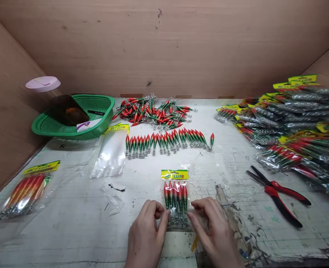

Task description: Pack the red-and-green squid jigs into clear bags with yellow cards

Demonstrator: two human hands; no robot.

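Observation:
A clear bag of squid lures (176, 197) lies on the worktop in front of me, with a yellow header card at its top. Several red and green lures sit side by side in it, hooks toward me. At the bag's lower left edge, my left hand (150, 227) is closed, thumb and curled fingers on the plastic. My right hand (213, 223) grips the opposite edge between thumb and forefinger. Beyond the bag runs a row of loose lures (165, 142), and behind that lies a heap of lures (153, 111).
Flat header bags (111, 152) lie left of the row. A green basket (97, 130) holds a lidded cup (43, 85). Another filled bag (27, 190) lies far left. Red-handled pliers (281, 197) and a pile of packed lures (298, 123) occupy the right. The front edge is worn.

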